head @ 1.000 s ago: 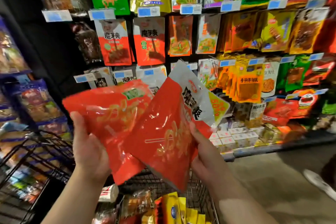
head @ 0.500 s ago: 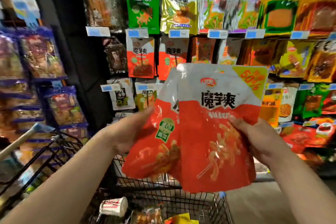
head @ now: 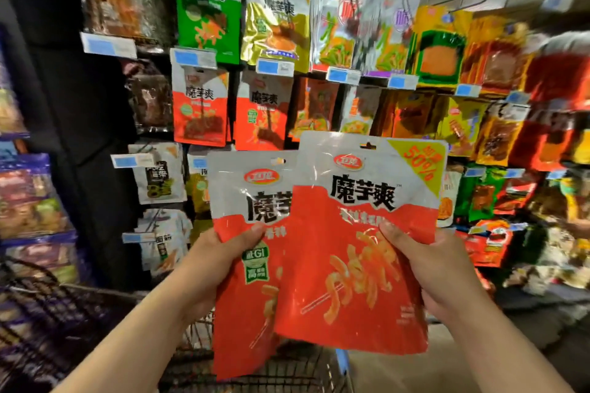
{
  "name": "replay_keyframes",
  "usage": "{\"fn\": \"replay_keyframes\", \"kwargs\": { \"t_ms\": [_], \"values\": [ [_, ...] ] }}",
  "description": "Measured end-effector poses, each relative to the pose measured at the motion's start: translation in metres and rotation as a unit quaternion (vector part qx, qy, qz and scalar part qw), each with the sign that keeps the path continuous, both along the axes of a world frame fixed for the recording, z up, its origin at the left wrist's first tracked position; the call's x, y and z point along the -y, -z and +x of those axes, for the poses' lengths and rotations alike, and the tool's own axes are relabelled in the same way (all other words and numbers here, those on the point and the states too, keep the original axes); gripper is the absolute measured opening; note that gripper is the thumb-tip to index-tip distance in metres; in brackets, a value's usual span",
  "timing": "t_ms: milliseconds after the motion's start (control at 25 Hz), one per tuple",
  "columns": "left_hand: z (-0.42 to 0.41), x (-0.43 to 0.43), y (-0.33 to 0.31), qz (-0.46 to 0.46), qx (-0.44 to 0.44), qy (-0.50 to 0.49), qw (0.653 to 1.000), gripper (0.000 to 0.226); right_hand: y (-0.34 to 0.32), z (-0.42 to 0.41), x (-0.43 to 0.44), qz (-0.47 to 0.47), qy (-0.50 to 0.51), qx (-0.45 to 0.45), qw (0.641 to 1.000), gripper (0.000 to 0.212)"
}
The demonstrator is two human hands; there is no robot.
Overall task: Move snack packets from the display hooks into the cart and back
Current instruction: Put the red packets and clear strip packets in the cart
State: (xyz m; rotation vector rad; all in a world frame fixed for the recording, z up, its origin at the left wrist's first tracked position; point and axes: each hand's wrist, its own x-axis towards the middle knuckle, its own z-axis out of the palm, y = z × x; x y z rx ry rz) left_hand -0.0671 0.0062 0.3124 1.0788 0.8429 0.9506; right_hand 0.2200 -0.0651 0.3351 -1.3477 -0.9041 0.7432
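Two red and white snack packets stand upright in front of the display. My left hand [head: 217,260] grips the left packet [head: 245,322] at its left edge, thumb on the front. My right hand [head: 427,268] grips the right packet [head: 348,293], which has a yellow 50% corner and overlaps the left one. Both packets show hang holes at the top. Matching red and white packets [head: 201,105] hang on hooks just above and behind. The wire cart [head: 293,370] lies below the packets, mostly hidden by them.
Hooks full of snack packets with blue price tags [head: 271,67] cover the wall ahead and to the right. A dark pillar [head: 79,137] stands at the left, next to shelves of purple bags [head: 32,201]. Low shelves of goods run along the right.
Both hands have raised the two packets and spread them side by side, upright, facing me. The view has tilted up toward the hooks, so the cart's contents have dropped out of sight.
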Motion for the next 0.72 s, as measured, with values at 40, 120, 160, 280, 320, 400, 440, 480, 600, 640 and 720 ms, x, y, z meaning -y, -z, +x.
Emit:
{"fn": "replay_keyframes", "kwargs": {
  "t_ms": [40, 120, 160, 280, 320, 400, 440, 480, 600, 640, 720],
  "values": [
    [0.011, 0.003, -0.001, -0.001, -0.003, -0.002, 1.0, 0.043, 0.003, 0.007, 0.0, 0.002, 0.001, -0.001, 1.0, 0.019],
    [0.042, 0.01, -0.001, 0.029, -0.041, -0.005, 0.999, 0.047, 0.011, 0.027, 0.0, 0.005, -0.009, 0.004, 1.0, 0.015],
    [0.06, 0.013, 0.003, 0.053, -0.067, -0.012, 0.996, 0.056, 0.015, 0.038, -0.001, 0.004, -0.016, 0.016, 1.0, 0.013],
    [0.125, 0.025, 0.023, 0.081, -0.117, -0.039, 0.989, 0.079, 0.029, 0.079, -0.003, -0.002, -0.032, 0.026, 0.999, 0.01],
    [0.145, 0.028, 0.031, 0.065, -0.112, -0.051, 0.99, 0.081, 0.034, 0.095, -0.004, -0.01, -0.036, 0.029, 0.999, 0.009],
    [0.19, 0.03, 0.045, 0.027, -0.094, -0.094, 0.991, 0.084, 0.038, 0.138, -0.005, -0.03, -0.061, 0.018, 0.998, 0.017],
    [0.209, 0.031, 0.051, 0.01, -0.086, -0.119, 0.989, 0.087, 0.037, 0.159, -0.004, -0.041, -0.079, 0.014, 0.996, 0.024],
    [0.224, 0.032, 0.055, -0.003, -0.078, -0.138, 0.987, 0.088, 0.035, 0.178, -0.002, -0.051, -0.098, 0.026, 0.993, 0.03],
    [0.259, 0.038, 0.051, -0.005, -0.039, -0.168, 0.985, 0.08, 0.023, 0.213, 0.009, -0.045, -0.175, 0.099, 0.979, 0.045],
    [0.266, 0.04, 0.046, -0.004, -0.027, -0.179, 0.983, 0.074, 0.019, 0.218, 0.014, -0.034, -0.179, 0.126, 0.975, 0.047],
    [0.279, 0.041, 0.038, 0.015, -0.022, -0.217, 0.976, 0.063, 0.015, 0.228, 0.02, -0.008, -0.178, 0.187, 0.966, 0.05]
  ]
}}
